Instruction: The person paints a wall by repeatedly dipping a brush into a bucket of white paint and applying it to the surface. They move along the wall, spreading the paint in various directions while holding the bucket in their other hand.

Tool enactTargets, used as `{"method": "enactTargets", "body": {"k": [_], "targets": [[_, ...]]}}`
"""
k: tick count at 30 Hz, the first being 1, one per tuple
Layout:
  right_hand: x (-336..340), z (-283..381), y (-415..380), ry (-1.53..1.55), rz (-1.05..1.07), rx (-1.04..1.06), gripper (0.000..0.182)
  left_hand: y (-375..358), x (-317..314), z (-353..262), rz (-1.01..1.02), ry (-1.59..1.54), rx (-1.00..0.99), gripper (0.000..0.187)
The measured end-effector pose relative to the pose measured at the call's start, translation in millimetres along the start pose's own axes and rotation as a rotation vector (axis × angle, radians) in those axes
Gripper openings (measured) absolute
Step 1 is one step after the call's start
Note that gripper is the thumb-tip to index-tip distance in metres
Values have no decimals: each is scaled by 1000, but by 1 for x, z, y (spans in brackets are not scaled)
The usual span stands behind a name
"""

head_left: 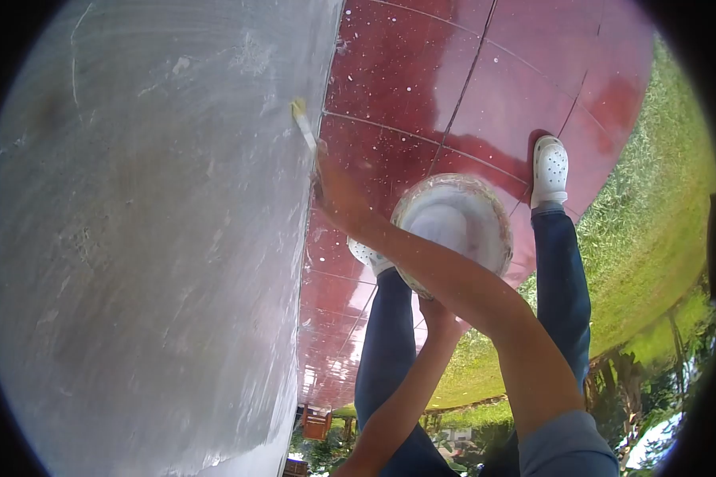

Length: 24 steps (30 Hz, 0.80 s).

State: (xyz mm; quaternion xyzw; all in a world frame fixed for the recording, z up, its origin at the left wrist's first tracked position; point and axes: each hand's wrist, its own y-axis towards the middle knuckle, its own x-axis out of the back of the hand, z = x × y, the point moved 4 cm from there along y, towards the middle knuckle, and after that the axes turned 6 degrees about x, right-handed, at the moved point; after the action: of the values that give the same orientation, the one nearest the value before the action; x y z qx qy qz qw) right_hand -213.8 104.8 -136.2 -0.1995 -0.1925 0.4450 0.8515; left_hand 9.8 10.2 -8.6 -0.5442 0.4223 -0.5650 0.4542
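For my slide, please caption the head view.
Right hand holds a paintbrush at the gray wall; left hand supports a bucket.

The wall (151, 238) beside you looks matt and cement-like, roughened by chalky scuffs. Your floor tiles (394, 71) are glossy, flecked with white. Your bucket (489, 215) has a rough, crusted rim; your paintbrush (305, 129) ends in bristles. Your clogs (550, 168) look like smooth plastic, your jeans (562, 274) denim, your sleeve (569, 447) matt cloth.

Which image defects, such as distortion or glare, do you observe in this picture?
In the head view, black corners and the bowed red tiled floor suggest wide-angle distortion; pale reflections lie on its glossy surface; the right hand looks slightly soft; the grass is brightly lit.
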Motion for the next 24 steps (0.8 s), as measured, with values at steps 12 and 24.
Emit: {"method": "enactTargets", "body": {"k": [12,24], "targets": [[137,-40,111,-484,234,333,46,10,26,26,-104,75,39,62],[-34,-6,-57,6,260,42,70,17,47,52,-37,73,-27,47]]}}
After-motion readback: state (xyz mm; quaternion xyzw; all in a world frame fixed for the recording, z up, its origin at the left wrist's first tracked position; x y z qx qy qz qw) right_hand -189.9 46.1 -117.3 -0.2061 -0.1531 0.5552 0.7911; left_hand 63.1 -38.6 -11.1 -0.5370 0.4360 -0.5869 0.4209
